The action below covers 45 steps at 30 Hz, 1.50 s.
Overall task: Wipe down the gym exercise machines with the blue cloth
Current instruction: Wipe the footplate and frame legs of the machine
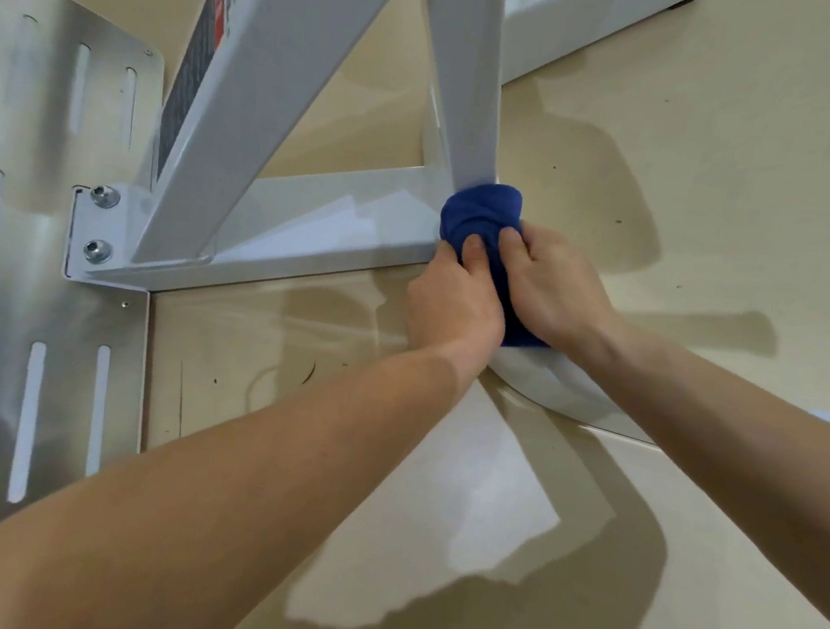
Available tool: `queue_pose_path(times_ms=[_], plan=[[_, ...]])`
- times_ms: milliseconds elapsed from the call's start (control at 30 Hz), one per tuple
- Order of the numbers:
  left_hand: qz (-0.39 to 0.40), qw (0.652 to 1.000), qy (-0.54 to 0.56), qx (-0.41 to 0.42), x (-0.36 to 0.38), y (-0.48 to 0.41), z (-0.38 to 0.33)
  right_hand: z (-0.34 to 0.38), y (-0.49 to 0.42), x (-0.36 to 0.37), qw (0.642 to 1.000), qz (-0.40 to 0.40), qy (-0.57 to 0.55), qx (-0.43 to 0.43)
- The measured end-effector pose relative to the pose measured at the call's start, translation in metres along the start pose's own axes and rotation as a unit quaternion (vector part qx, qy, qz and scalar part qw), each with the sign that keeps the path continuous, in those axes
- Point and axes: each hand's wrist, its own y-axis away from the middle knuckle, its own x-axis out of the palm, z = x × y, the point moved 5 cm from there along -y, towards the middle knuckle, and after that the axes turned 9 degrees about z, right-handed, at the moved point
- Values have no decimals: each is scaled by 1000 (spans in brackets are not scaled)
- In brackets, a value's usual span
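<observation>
Your forearms [199,466] reach in low; left hand [454,302] and right hand [555,291] both clutch the blue cloth [482,215], bunched round the foot of the white post [472,93] at the base bar [335,227]. Post runs up and away from your grip; probably wipe upward along it.

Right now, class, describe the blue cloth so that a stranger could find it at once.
Find the white frame on the beige floor and follow its low bar right to where a post meets it. The cloth is bunched against that joint, gripped by the left hand and right hand: the only dark blue thing among white metal.
</observation>
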Motion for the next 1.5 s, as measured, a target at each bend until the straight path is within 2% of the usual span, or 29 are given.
queue_pose_path(times_ms=[233,367,500,600,700,767,867,967,1033,1100,1200,1267,1400,1500], plan=[[-7,999,-36,5,-20,-22,-26,7,-42,-3,999,18,-33,27],[5,997,-77,30,-19,-18,-19,-5,-29,1,998,25,-51,8],[5,995,-90,40,-6,0,-3,-9,-3,5,996,30,77,-11],[30,997,-70,31,3,14,11,-15,15,13,975,24,220,-3],[52,992,-102,50,14,35,27,-24,37,8,964,-4,267,9],[50,984,-147,83,16,46,34,-31,52,5,960,-20,278,-14],[43,976,-162,139,3,50,33,-41,69,1,969,-53,239,-41],[56,968,-165,179,-20,41,21,-38,85,-8,987,-81,113,-74],[71,952,-211,209,-27,37,4,-34,97,-14,982,-115,111,-96],[77,918,-291,258,-25,37,-16,-37,110,-16,966,-146,205,-54],[72,842,-407,345,-9,38,-37,-46,125,-15,967,-107,231,30],[85,812,-440,373,2,38,-44,-51,133,-21,972,-91,207,58],[110,792,-456,391,19,44,-52,-51,142,-22,974,-80,189,92],[125,782,-451,411,22,46,-54,-52,155,-11,975,-108,104,163]])
